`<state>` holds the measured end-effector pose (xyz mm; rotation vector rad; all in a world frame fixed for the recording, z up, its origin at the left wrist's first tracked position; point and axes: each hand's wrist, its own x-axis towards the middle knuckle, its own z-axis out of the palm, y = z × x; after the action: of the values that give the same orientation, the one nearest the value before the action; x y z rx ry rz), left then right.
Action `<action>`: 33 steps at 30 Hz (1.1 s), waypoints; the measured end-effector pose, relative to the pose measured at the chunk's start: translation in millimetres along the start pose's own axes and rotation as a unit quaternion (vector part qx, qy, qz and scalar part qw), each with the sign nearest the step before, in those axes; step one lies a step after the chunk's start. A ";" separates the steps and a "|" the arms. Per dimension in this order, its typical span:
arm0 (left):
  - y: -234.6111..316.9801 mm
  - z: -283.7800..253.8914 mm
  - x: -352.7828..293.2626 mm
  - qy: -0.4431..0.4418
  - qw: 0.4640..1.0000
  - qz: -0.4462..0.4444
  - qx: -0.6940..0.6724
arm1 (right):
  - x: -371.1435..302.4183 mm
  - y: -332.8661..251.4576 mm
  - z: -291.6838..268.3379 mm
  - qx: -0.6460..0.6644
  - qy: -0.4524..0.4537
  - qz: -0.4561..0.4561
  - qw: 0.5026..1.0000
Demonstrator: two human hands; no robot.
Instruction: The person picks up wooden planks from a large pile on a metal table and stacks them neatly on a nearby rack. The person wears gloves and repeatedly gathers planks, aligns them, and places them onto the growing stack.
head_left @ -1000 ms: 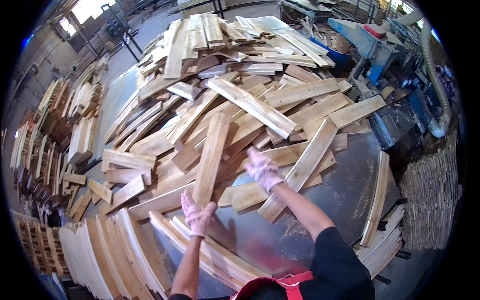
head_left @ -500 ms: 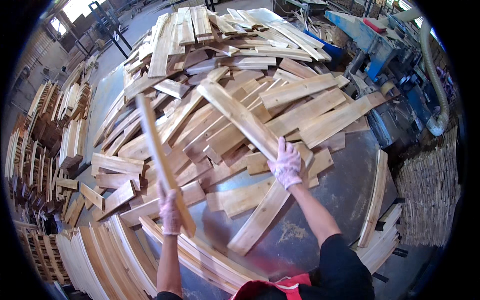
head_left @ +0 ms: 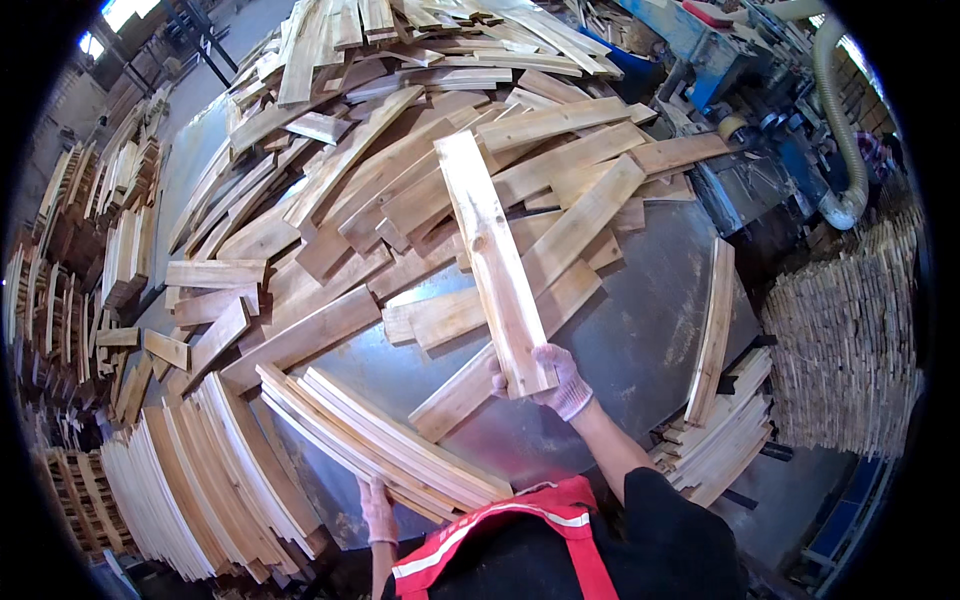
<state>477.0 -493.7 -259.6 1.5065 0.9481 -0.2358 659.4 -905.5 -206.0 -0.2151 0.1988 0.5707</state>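
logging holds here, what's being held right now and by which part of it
A board, by its near end, in the right grip. Whether the left grip holds anything cannot be told.

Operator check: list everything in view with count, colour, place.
Flat metal table: one, grey, centre
Loose wooden plank heap: one, tan, on table
Knotty flat wooden plank: one, pale, held above table
Long wooden strips: several, pale, table's near edge
Lone long wooden plank: one, tan, table's right edge
Stacked wooden boards: many, pale to brown, left and lower right
Tall thin-wood stack: one, grey-brown, right
Metal machine: one, blue, upper right
Ribbed hose: one, pale, beside machine
Cloth apron: one, red, bottom centre
Gloved left hand: one, pale pink, beside strips
Gloved right hand: one, pale pink, gripping held plank
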 end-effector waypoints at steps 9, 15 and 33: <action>130.7 129.2 43.4 -0.085 0.889 0.382 0.237 | -31.6 19.6 -7.3 0.049 -0.017 -0.039 0.998; 100.9 216.6 43.3 -0.164 0.616 0.534 0.555 | -36.8 14.0 -5.6 0.025 -0.013 -0.039 0.999; 205.8 383.4 90.5 -0.166 0.599 0.538 0.569 | -118.5 -28.7 -87.3 -0.519 0.608 -0.169 0.577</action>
<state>818.4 -778.0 -244.9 2.7784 -0.7795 -0.2035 566.6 -1011.9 -256.5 -1.8063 1.1455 -0.0284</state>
